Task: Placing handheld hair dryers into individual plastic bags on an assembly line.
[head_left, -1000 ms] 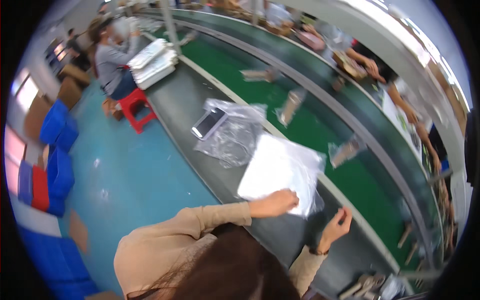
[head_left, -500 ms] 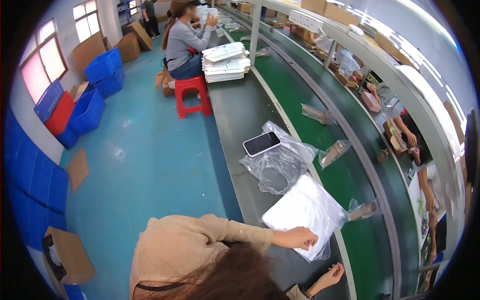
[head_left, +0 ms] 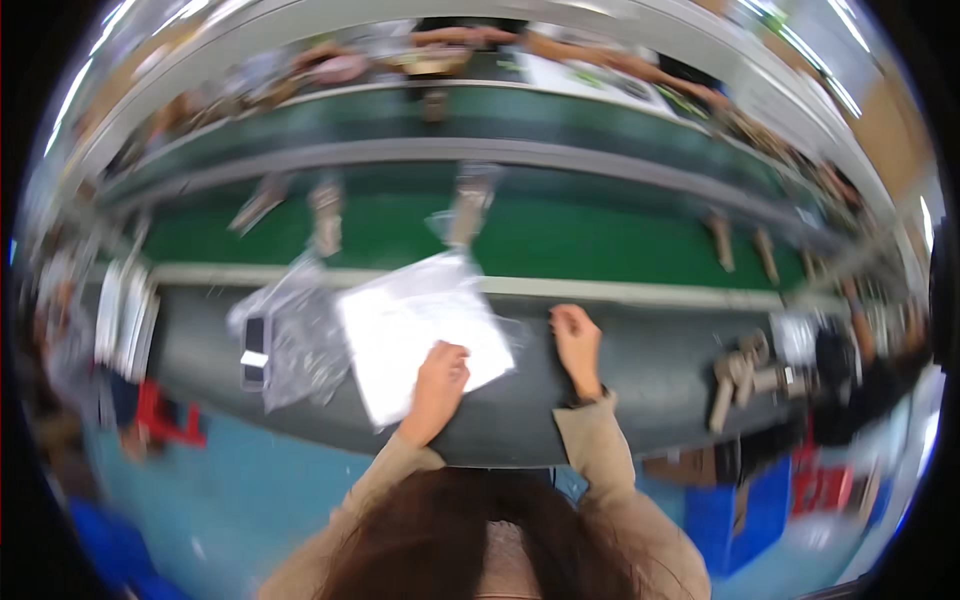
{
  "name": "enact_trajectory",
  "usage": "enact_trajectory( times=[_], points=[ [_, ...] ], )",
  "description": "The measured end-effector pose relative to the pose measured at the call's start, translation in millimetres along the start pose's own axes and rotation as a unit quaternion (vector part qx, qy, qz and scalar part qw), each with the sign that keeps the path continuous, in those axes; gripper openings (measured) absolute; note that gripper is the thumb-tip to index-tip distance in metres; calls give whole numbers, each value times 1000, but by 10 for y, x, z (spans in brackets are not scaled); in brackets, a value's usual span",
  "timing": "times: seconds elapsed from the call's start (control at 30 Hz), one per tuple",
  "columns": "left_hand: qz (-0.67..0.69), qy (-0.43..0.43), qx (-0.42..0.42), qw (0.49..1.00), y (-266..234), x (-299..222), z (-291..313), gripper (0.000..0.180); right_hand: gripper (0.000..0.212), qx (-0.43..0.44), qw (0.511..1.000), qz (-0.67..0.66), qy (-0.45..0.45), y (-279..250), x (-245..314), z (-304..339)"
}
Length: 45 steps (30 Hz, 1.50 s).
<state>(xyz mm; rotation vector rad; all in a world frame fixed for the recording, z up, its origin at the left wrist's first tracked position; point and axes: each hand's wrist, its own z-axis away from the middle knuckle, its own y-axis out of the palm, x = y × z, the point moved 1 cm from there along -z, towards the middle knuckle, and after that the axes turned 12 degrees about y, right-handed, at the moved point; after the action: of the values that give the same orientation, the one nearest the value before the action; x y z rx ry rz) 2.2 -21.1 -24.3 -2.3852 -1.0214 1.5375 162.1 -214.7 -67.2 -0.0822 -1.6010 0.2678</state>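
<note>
My left hand rests on a flat stack of white sheets in clear plastic, its fingers curled; whether they pinch anything is hidden. My right hand is held over the dark bench, right of the stack. Its fingers are bent together and nothing shows in them. Left of the stack lie crumpled clear plastic bags, with a phone on their left part.
Beyond the bench's pale rail, a green conveyor carries bagged brown items. Several brown pieces lie at the bench's right. White stacked packs stand at the left. Co-workers' hands are across the line.
The view has swung right to face the bench and conveyor squarely. My left hand remains on the white stack; my right hand remains beside it, now more fully in view.
</note>
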Motion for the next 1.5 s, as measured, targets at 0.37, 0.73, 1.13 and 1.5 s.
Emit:
enact_trajectory(
  times=[0.37, 0.73, 1.13, 1.5],
  points=[
    [-34, 16, 50, 998, 58, -147, -86, 27, 8, -19, 1000, -16, -2, -107, -36, -21],
    [-102, 104, 63, 987, -13, -73, 40, 17, 9, -24, 999, 20, -31, -57, 61, 36],
    [-139, 109, 45, 983, 36, -169, -84, 18, 28, -277, 820, 475, -158, -1604, 48, -2105],
    [-169, 73, 59, 981, -53, -209, -30, 23, 66, -309, 617, 720, -72, -2324, -604, -3453]
  ],
)
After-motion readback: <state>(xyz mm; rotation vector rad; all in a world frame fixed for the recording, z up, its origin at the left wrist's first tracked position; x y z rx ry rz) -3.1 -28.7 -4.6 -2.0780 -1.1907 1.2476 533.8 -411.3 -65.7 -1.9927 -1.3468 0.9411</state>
